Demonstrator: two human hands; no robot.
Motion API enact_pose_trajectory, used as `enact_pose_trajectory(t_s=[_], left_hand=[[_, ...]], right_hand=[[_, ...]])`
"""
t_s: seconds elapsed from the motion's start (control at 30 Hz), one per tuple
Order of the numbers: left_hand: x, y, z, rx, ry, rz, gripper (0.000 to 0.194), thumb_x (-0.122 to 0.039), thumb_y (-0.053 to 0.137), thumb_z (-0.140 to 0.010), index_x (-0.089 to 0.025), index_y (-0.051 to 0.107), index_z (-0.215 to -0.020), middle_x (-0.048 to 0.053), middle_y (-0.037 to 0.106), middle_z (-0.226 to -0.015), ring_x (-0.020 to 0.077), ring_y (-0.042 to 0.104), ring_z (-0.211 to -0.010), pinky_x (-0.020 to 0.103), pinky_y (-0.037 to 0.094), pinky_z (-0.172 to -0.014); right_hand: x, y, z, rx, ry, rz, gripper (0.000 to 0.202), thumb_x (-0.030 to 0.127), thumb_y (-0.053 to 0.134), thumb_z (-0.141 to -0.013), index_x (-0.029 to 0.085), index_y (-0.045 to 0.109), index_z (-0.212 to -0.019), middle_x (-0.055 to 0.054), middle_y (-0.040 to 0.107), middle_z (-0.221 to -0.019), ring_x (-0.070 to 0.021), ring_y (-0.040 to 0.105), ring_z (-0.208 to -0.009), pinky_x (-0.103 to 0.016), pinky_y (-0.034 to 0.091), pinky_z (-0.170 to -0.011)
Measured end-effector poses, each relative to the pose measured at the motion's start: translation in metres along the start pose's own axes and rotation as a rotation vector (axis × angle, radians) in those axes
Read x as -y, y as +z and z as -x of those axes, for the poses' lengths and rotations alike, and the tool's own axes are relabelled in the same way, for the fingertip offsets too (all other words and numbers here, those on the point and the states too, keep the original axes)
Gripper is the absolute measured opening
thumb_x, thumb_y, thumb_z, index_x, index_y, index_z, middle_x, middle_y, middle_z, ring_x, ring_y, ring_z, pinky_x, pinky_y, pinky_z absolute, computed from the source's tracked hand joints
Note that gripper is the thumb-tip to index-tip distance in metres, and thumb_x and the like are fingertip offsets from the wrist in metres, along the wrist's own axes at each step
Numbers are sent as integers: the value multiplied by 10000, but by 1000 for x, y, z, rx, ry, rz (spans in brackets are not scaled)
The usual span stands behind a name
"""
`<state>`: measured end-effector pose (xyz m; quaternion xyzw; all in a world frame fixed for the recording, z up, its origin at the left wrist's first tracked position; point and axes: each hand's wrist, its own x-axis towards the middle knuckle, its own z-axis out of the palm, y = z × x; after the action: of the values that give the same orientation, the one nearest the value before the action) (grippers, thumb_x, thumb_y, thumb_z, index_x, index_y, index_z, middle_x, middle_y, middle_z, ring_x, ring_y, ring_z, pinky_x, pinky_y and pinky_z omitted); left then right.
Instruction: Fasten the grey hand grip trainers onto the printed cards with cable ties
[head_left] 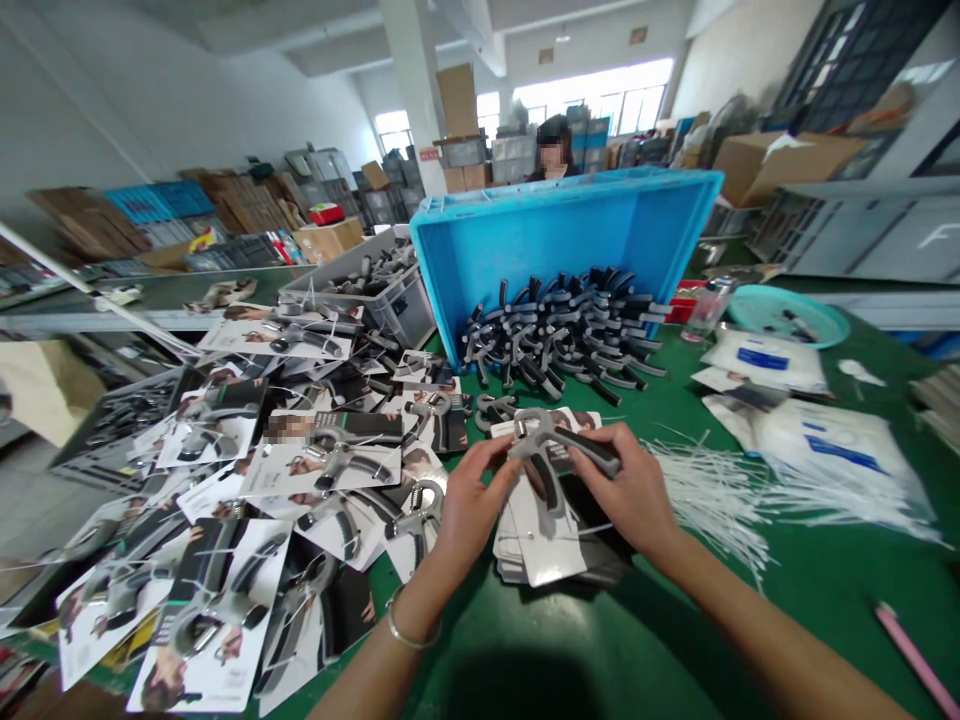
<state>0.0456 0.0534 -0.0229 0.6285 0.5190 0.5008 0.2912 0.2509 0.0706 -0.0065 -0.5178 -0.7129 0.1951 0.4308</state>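
A grey and black hand grip strengthener (551,490) lies over a stack of printed backing cards (551,555) on the green table. My left hand (474,490) pinches it at the spring end, and some of its fingertips are hidden. With closed fingers, my right hand (626,485) holds one black handle. Loose white zip ties (712,495) spread out just right of my right hand. To the left is a heap of carded grip strengtheners (330,455), several with ties threaded around them.
A tipped blue crate (540,230) spills loose grip strengtheners (562,330) behind my hands. Beside it stands a grey bin (405,305). Plastic bags (832,440), a turquoise tray (817,305) and a pink pen (915,655) are at the right. A person sits beyond the crate.
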Motion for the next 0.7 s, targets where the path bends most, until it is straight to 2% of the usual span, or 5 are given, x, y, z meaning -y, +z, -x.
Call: enact_pose_trajectory(t_s=[0.13,0.3,0.47,0.6,0.7], left_hand=[[1,-3,9,102,93,-131,226,-289,643,-925,-247,705,-1138,65,710,-1106,235,613,-1063,378,453,-960],[-5,-8,6,258,129,-264,159,-279,619,-934,-243,720,-1052,55,717,-1014,242,591,-1010,399,430,-931],[-4,1,-20,144,142,-284,231,-234,572,-942,-225,698,-1134,86,675,-1152,255,566,-1123,430,384,-1010],[-15,13,-26,241,197,-233,116,-231,629,-913,-229,732,-965,47,722,-1017,235,607,-1023,396,396,-966],[-23,19,-15,208,232,-269,94,-231,639,-914,-236,731,-932,30,738,-917,232,606,-949,380,411,-902]], right_hand=[[-6,-9,28,78,24,166,110,331,568,-936,234,544,-982,-60,675,-892,-237,650,-765,-368,509,-686],[-4,-36,49,158,-156,269,143,269,561,-945,236,605,-1077,-125,632,-1131,-314,559,-1076,-514,463,-938],[2,-33,36,352,-284,178,226,208,615,-919,284,663,-1126,-94,602,-1210,-284,530,-1094,-467,484,-921],[-1,-19,20,312,-271,108,83,212,607,-940,239,685,-932,-81,612,-1068,-255,535,-1024,-425,481,-882],[-4,-14,13,329,-250,54,78,232,606,-950,238,673,-911,-66,605,-1044,-246,532,-1041,-419,470,-913]])
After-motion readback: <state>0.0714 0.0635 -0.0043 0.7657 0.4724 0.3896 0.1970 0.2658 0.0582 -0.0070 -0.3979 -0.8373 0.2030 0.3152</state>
